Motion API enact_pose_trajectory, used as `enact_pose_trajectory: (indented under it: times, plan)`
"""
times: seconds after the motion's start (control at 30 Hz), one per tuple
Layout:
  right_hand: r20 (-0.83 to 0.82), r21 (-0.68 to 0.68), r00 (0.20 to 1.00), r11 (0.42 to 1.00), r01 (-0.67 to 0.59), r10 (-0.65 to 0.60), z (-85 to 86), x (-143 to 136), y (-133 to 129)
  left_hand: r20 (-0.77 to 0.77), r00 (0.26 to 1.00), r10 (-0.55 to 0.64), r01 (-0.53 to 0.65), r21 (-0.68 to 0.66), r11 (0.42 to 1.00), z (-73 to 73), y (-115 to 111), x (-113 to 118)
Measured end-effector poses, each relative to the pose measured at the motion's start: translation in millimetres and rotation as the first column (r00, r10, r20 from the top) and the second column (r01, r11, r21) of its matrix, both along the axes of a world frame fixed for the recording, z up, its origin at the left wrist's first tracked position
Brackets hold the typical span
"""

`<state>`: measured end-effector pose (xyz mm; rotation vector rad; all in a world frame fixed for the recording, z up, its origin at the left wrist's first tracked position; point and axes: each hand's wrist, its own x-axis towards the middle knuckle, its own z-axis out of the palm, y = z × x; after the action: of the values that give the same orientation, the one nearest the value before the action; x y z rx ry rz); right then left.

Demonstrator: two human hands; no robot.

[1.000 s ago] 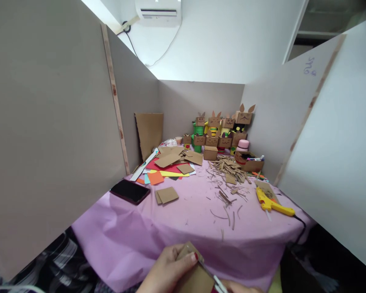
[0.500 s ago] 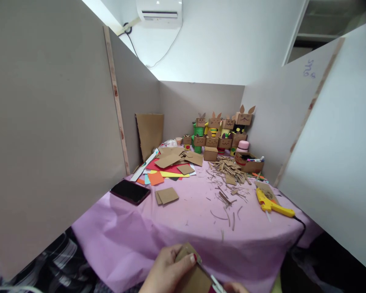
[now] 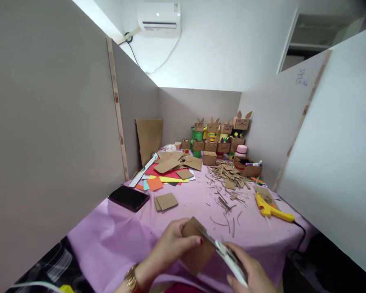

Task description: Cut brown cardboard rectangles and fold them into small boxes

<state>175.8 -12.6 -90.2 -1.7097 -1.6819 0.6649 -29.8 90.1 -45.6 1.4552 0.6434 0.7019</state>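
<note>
My left hand (image 3: pixel 175 240), with a gold watch at the wrist, grips a piece of brown cardboard (image 3: pixel 198 254) between thumb and fingers at the table's near edge. Wrapped around the handles of white-handled scissors (image 3: pixel 230 258) is my right hand (image 3: pixel 251 270). The scissor blades lie along the cardboard's upper right edge; whether they are fully closed I cannot tell. Beyond my hands, two small cardboard squares (image 3: pixel 167 201) lie overlapped on the pink cloth (image 3: pixel 195 211).
A phone (image 3: pixel 129 198) lies left, before stacked cardboard and coloured paper (image 3: pixel 167 165). Cardboard scraps (image 3: pixel 228 175) spread right of centre. A yellow glue gun (image 3: pixel 271 209) with a cord rests at the right. Several cardboard animal figures (image 3: pixel 212 136) stand at the back between grey partitions (image 3: pixel 198 106).
Both hands have come up and further into view with the cardboard and scissors. More of the scissors and my right hand now shows. The view has tilted slightly upward.
</note>
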Motion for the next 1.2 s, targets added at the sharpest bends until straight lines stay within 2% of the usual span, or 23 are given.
enact_pose_trajectory:
  times: [0.07, 0.13, 0.2, 0.3, 0.47, 0.7, 1.2]
  plan:
    - [0.052, 0.097, 0.997, 0.994, -0.053, 0.049, 19.4, 6, 22, 0.044, 0.999, 0.015, -0.016, 0.028, 0.999, 0.4, 26, 8]
    - [0.114, 0.149, 0.992, 0.986, -0.079, 0.062, 27.9, 12, 42, 0.074, 0.997, 0.026, -0.03, 0.054, 0.998, -3.6, 49, 16]
    - [0.141, 0.158, 0.988, 0.984, -0.083, 0.061, 25.9, 17, 58, 0.077, 0.997, 0.023, -0.028, 0.074, 0.997, -12.2, 65, 22]
    - [0.15, 0.141, 0.987, 0.987, -0.078, 0.056, 14.8, 22, 70, 0.058, 0.998, 0.014, -0.019, 0.088, 0.996, -28.2, 77, 27]
    - [0.149, 0.124, 0.987, 0.989, -0.086, 0.068, 10.1, 25, 71, 0.044, 0.999, 0.01, -0.014, 0.077, 0.997, -42.0, 78, 28]
    - [0.145, 0.131, 0.984, 0.984, -0.122, 0.103, 15.9, 25, 71, 0.043, 0.999, -0.007, 0.005, 0.048, 0.999, -43.3, 80, 28]
    - [0.288, 0.074, 0.948, 0.984, -0.161, 0.134, 23.0, 29, 75, 0.035, 0.995, -0.095, 0.093, 0.051, 0.994, -45.7, 81, 28]
